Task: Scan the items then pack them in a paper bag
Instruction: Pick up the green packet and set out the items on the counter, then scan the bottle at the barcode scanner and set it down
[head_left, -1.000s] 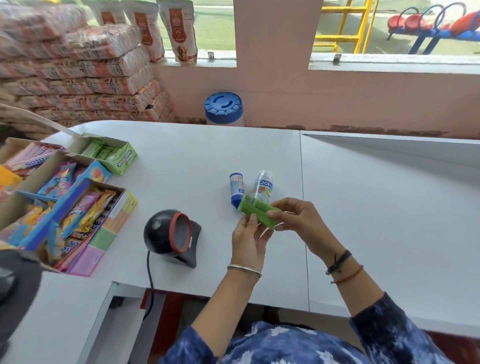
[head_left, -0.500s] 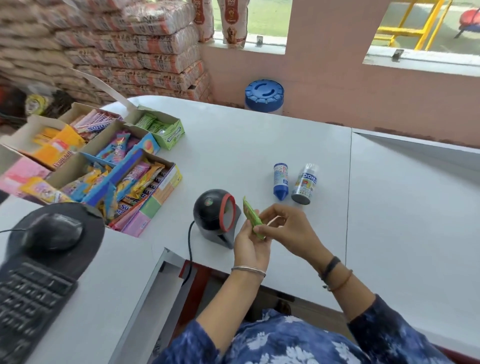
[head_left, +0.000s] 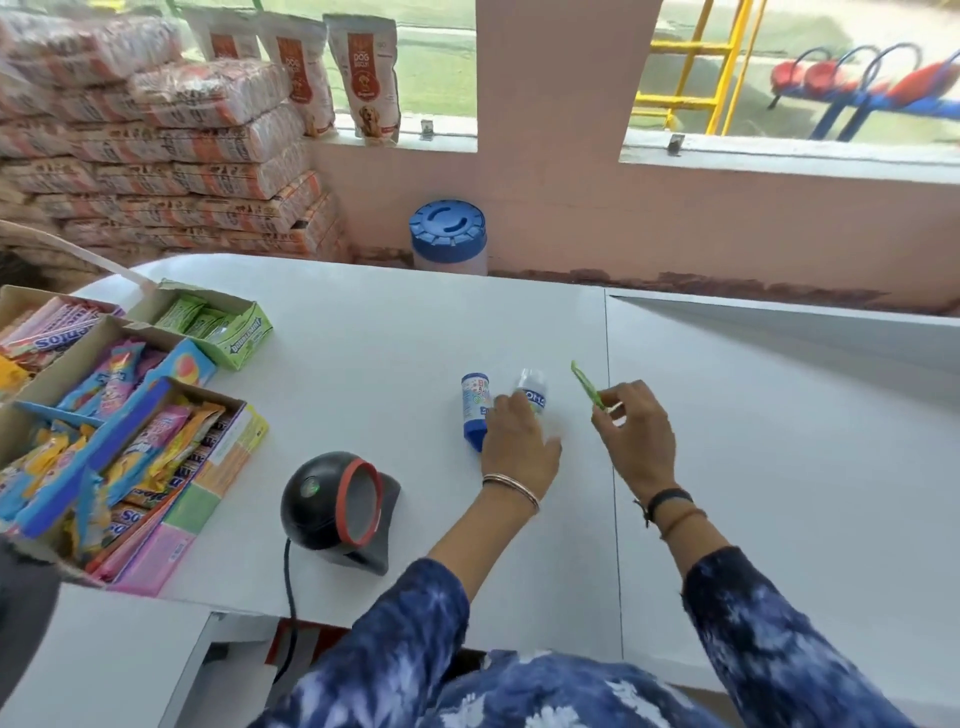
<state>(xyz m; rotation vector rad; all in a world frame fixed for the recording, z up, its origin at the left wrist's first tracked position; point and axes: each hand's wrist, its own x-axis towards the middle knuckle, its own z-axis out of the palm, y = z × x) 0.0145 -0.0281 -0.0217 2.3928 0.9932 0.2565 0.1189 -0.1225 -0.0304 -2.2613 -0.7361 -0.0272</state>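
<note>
A thin green packet (head_left: 586, 384) is pinched edge-on between the fingertips of my right hand (head_left: 636, 434), held above the white counter (head_left: 363, 374). My left hand (head_left: 519, 441) reaches over two small bottles: a blue-capped one (head_left: 474, 408) lying just left of the fingers, and a clear one with a blue label (head_left: 534, 391) that the fingers touch and partly cover. Whether the left hand grips the clear bottle is unclear. The black barcode scanner (head_left: 337, 501) with a red ring stands to the left of my left forearm. No paper bag is in view.
Open cartons of sweets and gum (head_left: 119, 415) crowd the counter's left side. A blue-lidded jar (head_left: 449, 236) stands behind the counter's far edge. Stacked sacks (head_left: 156, 171) and dog-food pouches (head_left: 369, 78) line the back left wall. A seam (head_left: 612, 467) splits the counter.
The green packet has moved from in front of the scanner to the right, now held by my right hand alone. My left hand has let go of it and reached forward onto the bottles.
</note>
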